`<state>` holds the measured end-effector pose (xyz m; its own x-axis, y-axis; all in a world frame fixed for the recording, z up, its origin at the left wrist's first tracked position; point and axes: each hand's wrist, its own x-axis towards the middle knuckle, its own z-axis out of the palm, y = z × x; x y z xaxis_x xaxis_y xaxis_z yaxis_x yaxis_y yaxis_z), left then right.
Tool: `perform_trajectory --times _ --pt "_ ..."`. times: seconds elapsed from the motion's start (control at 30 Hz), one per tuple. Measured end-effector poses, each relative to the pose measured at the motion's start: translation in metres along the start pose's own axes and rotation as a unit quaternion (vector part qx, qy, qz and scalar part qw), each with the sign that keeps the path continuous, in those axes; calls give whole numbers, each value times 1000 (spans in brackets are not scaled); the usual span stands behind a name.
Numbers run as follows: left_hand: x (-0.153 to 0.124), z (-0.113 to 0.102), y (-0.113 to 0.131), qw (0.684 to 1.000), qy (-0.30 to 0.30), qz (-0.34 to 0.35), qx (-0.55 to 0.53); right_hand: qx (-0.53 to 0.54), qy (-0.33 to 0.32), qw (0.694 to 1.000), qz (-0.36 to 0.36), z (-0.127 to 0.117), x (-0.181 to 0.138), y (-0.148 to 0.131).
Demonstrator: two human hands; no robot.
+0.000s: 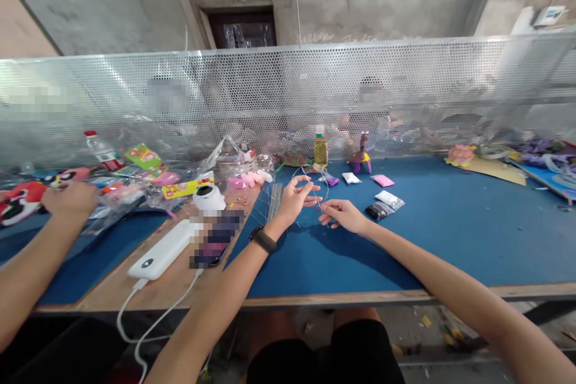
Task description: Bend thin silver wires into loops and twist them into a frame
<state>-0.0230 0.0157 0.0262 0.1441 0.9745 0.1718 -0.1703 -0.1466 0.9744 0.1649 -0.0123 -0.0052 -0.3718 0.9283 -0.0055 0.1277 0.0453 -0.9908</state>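
A thin pale wire (327,187), bent into a loop, is held between my two hands above the blue mat (310,267). My left hand (297,199), with a black watch on the wrist, pinches the wire at its left side. At the lower right of the loop, my right hand (344,216) has thumb and forefinger closed on the wire. More straight wires (274,201) lie on the mat beside my left wrist. Small bags of clay, purple (332,180), white (351,178), pink (383,180) and black (379,210), lie past my right hand.
A bottle of yellow liquid (320,150) and a clay figure (360,156) stand near the perforated metal screen (279,90). At left are a white power bank (164,250), a phone (216,240) and a white round device (209,199). A co-worker's hand (72,198) reaches in farther left.
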Motion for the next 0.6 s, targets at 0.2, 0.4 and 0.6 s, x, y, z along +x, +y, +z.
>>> perform_trajectory --times 0.2,0.4,0.6 --pt "-1 2 0 1000 0 14 -14 27 13 999 12 3 -1 -4" --pt "-2 3 -2 1000 -7 3 -28 29 12 999 -19 4 0 0" --pt "-2 4 -2 1000 -1 1 -24 39 20 998 -36 4 0 3"
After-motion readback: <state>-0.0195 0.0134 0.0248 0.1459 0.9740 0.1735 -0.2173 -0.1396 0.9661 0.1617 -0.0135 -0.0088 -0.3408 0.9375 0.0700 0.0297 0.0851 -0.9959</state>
